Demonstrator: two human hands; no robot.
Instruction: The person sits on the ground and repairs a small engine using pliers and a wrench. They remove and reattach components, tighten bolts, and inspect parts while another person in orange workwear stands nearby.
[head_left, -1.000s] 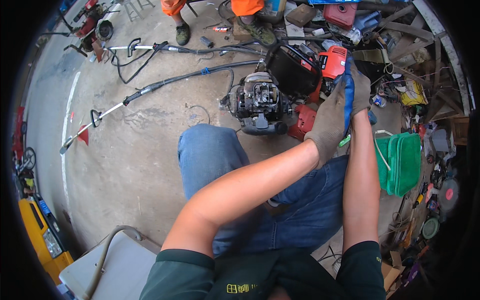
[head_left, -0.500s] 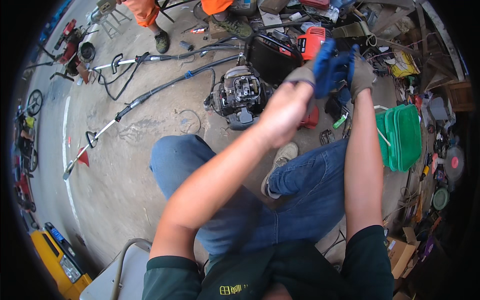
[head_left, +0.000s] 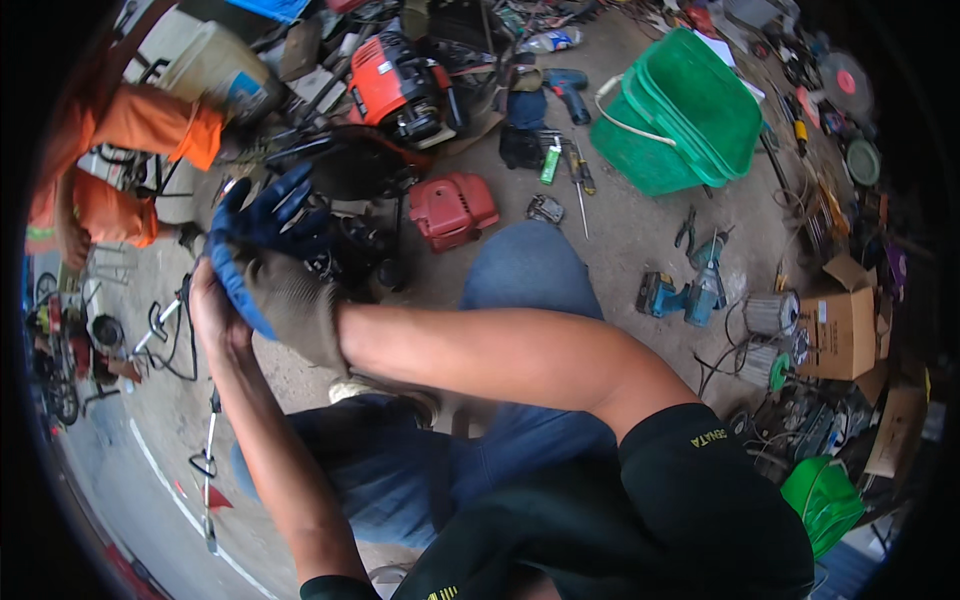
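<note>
My left hand [head_left: 212, 305] has a bare wrist and heel; its fingers are hidden at a blue-and-grey work glove. My right hand [head_left: 285, 290] wears a grey work glove with blue coating and lies closed against the left one, at the glove there. Blue glove fingers [head_left: 290, 195] fan out above both hands, partly overlapped. Just behind them is a dark engine [head_left: 350, 245], mostly covered by the hands. To its right a red plastic cover [head_left: 455, 210] rests on the concrete floor.
Ahead stands an orange-and-black engine unit [head_left: 395, 90]. Green buckets [head_left: 690, 115], a blue drill [head_left: 568, 92], a green lighter [head_left: 550, 162], a screwdriver [head_left: 581, 195] and blue cordless tools [head_left: 690, 292] lie to the right. A person in orange trousers [head_left: 150, 125] is at far left.
My view has swung to the right, so the buckets and tools show nearer the middle. My hands, apart before, have come together and now overlap at the left.
</note>
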